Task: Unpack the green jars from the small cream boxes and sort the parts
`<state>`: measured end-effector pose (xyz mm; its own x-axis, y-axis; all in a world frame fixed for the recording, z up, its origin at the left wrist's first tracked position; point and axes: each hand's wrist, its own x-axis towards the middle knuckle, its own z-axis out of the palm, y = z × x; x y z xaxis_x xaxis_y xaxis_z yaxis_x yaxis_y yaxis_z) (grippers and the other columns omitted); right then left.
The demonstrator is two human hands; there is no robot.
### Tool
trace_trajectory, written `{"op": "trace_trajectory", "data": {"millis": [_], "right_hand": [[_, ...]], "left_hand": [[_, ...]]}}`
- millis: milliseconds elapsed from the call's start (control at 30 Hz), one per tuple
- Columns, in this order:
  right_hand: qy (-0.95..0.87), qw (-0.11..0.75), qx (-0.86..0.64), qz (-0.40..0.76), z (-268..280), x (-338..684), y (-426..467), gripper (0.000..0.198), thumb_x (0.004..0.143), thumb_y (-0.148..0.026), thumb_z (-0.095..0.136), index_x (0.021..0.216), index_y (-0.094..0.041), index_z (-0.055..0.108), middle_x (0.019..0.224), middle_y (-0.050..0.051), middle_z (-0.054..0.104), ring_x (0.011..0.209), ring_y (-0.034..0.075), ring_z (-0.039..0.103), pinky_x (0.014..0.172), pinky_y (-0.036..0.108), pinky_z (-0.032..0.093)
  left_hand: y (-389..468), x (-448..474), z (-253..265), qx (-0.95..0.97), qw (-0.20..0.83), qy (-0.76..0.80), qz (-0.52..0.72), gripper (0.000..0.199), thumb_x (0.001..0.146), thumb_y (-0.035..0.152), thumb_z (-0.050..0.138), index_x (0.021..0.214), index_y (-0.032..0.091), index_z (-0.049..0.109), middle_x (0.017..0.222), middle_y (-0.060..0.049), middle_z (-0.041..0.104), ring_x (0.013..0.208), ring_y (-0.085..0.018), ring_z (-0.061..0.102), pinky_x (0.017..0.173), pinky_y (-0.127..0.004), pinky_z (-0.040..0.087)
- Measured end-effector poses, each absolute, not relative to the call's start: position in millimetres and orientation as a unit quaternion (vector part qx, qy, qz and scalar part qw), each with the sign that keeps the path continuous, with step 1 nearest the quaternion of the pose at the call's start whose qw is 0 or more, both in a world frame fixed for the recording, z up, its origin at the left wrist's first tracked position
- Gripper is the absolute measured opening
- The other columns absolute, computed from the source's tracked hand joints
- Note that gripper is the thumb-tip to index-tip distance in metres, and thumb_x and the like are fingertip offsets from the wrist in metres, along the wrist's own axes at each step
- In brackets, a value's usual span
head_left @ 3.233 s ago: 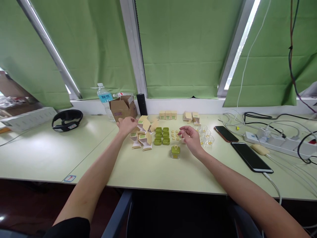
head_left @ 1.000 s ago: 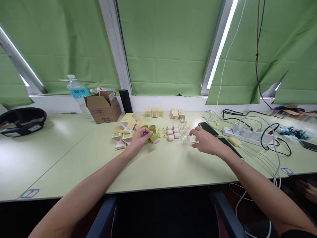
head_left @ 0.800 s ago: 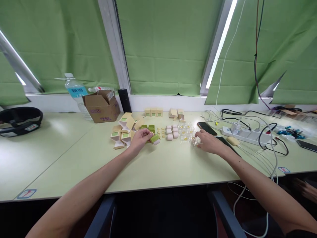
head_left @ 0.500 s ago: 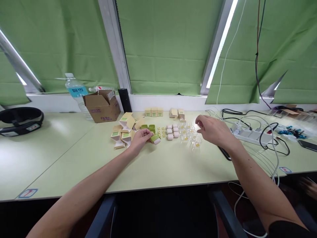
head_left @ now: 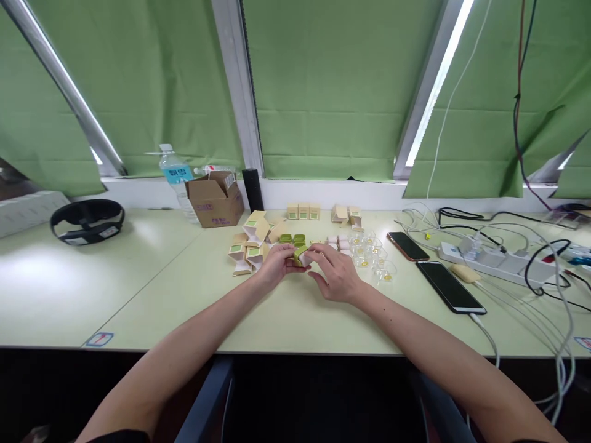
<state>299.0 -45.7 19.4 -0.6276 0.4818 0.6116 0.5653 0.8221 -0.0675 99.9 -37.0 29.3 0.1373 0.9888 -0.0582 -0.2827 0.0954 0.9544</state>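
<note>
My left hand [head_left: 281,261] is closed around a small green case [head_left: 298,253] with a whitish block [head_left: 305,258] at its right side. My right hand [head_left: 336,272] reaches over it, index fingertip at the block and thumb held apart below. Behind my hands stand more green cases [head_left: 292,238]. Several pale pink-white blocks [head_left: 344,243] lie partly hidden behind my right hand. Beside them are clear plastic pieces with yellow centres [head_left: 364,263]. Opened cream cartons with green windows [head_left: 256,227] are heaped to the left of my left hand.
At the back stand small cream boxes [head_left: 303,211] and two opened ones [head_left: 340,213]. A cardboard box [head_left: 215,200], a water bottle [head_left: 178,175] and a black headset [head_left: 87,221] are on the left. Phones [head_left: 450,288], a power strip [head_left: 489,258] and cables lie on the right.
My right hand has come left from above the clear pieces to the green case in my left hand. The view has turned, showing the phones on the right.
</note>
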Motion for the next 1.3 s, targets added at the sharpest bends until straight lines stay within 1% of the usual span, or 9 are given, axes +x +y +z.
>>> {"op": "trace_trajectory", "data": {"millis": [200, 400, 567, 700, 833, 933, 1000, 1100, 1300], "right_hand": [[-0.896, 0.334, -0.288, -0.046, 10.7, 296.7, -41.8, 0.035, 0.102, -0.033, 0.044, 0.13, -0.02, 0.06, 0.131, 0.016, 0.063, 0.121, 0.027, 0.061, 0.089, 0.038, 0.055], [-0.896, 0.348, -0.274, -0.043, 5.5, 296.5, -37.7, 0.034, 0.103, -0.032, 0.043, 0.128, -0.021, 0.064, 0.129, 0.016, 0.066, 0.123, 0.026, 0.062, 0.093, 0.041, 0.057], [-0.876, 0.411, -0.253, -0.01, 4.6, 297.6, -32.4, 0.035, 0.102, -0.027, 0.042, 0.131, -0.019, 0.059, 0.131, 0.017, 0.065, 0.126, 0.026, 0.061, 0.094, 0.041, 0.06], [-0.842, 0.463, -0.273, 0.046, 5.0, 297.5, -28.8, 0.032, 0.101, -0.03, 0.048, 0.131, -0.021, 0.056, 0.128, 0.016, 0.063, 0.12, 0.025, 0.063, 0.081, 0.037, 0.065], [-0.823, 0.495, -0.27, 0.07, 3.9, 298.0, -24.2, 0.027, 0.1, -0.032, 0.053, 0.126, -0.023, 0.057, 0.12, 0.013, 0.066, 0.108, 0.025, 0.066, 0.069, 0.035, 0.066], [-0.825, 0.498, -0.262, 0.051, 2.1, 298.2, -22.2, 0.026, 0.1, -0.031, 0.054, 0.125, -0.024, 0.058, 0.119, 0.013, 0.066, 0.104, 0.025, 0.067, 0.068, 0.035, 0.065], [-0.834, 0.484, -0.265, 0.031, 1.2, 298.0, -22.5, 0.027, 0.1, -0.029, 0.053, 0.127, -0.024, 0.057, 0.122, 0.013, 0.066, 0.105, 0.025, 0.067, 0.071, 0.036, 0.065], [-0.845, 0.464, -0.265, 0.012, 1.1, 297.2, -24.4, 0.03, 0.101, -0.027, 0.051, 0.129, -0.024, 0.057, 0.124, 0.013, 0.065, 0.107, 0.026, 0.067, 0.074, 0.037, 0.065], [-0.847, 0.457, -0.274, 0.005, 4.1, 297.6, -27.0, 0.032, 0.1, -0.026, 0.05, 0.132, -0.022, 0.056, 0.122, 0.014, 0.063, 0.107, 0.026, 0.066, 0.068, 0.036, 0.064]], "left_hand": [[-40.0, 104.0, 25.8, 0.445, 0.616, 0.416, 0.499, 0.014, 0.065, 0.023, 0.072, 0.068, 0.015, 0.06, 0.062, -0.002, 0.064, 0.059, -0.017, 0.066, 0.057, -0.032, 0.06], [-40.7, 105.0, 24.0, 0.456, 0.625, 0.405, 0.486, 0.018, 0.066, 0.028, 0.073, 0.068, 0.015, 0.061, 0.06, -0.001, 0.06, 0.056, -0.016, 0.063, 0.055, -0.032, 0.06], [-40.0, 106.1, 22.1, 0.476, 0.603, 0.384, 0.513, 0.033, 0.072, 0.043, 0.079, 0.08, 0.016, 0.061, 0.07, -0.002, 0.063, 0.064, -0.016, 0.065, 0.063, -0.035, 0.062], [-38.7, 106.3, 18.8, 0.523, 0.549, 0.348, 0.551, 0.049, 0.075, 0.056, 0.079, 0.102, 0.016, 0.067, 0.09, -0.006, 0.069, 0.085, -0.02, 0.069, 0.077, -0.037, 0.063], [-38.5, 105.2, 14.9, 0.606, 0.484, 0.338, 0.533, 0.059, 0.082, 0.06, 0.074, 0.12, 0.016, 0.068, 0.113, -0.012, 0.071, 0.103, -0.025, 0.07, 0.092, -0.04, 0.058], [-38.7, 105.0, 11.5, 0.65, 0.428, 0.355, 0.518, 0.061, 0.087, 0.059, 0.069, 0.129, 0.015, 0.064, 0.112, -0.013, 0.073, 0.106, -0.026, 0.069, 0.093, -0.039, 0.057], [-38.4, 105.2, 9.5, 0.663, 0.409, 0.362, 0.512, 0.061, 0.089, 0.059, 0.066, 0.131, 0.015, 0.062, 0.108, -0.012, 0.075, 0.102, -0.026, 0.071, 0.09, -0.039, 0.058], [-37.7, 105.9, 7.9, 0.669, 0.392, 0.368, 0.513, 0.057, 0.09, 0.058, 0.064, 0.128, 0.014, 0.063, 0.112, -0.014, 0.074, 0.099, -0.027, 0.073, 0.088, -0.041, 0.06], [-38.1, 107.8, 8.5, 0.678, 0.38, 0.362, 0.514, 0.051, 0.091, 0.052, 0.065, 0.125, 0.014, 0.065, 0.117, -0.014, 0.074, 0.103, -0.027, 0.072, 0.088, -0.041, 0.061]]}}
